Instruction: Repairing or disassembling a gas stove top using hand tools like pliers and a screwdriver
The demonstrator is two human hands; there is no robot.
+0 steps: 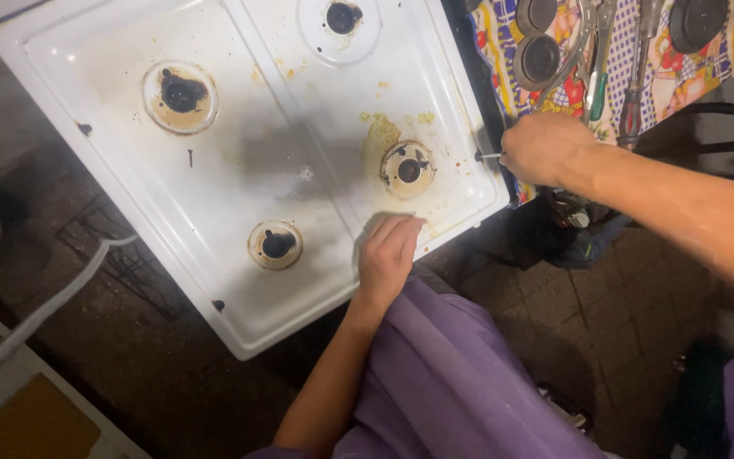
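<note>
A white, stained stove top (239, 170) lies flat on the floor, with its burner holes bare. My left hand (388, 255) rests flat on its near edge, fingers together, just below the lower right burner hole (408, 168). My right hand (545, 149) is closed around a thin tool, probably a screwdriver (488, 155), whose metal tip touches the right edge of the stove top. The tool's handle is hidden inside my fist.
A patterned cloth (622, 59) at the upper right carries black burner caps (540, 58), pliers (592, 51) and a red-handled screwdriver (632, 110). A white hose (53, 297) runs along the tiled floor on the left. My purple-clad leg (443, 374) is bottom centre.
</note>
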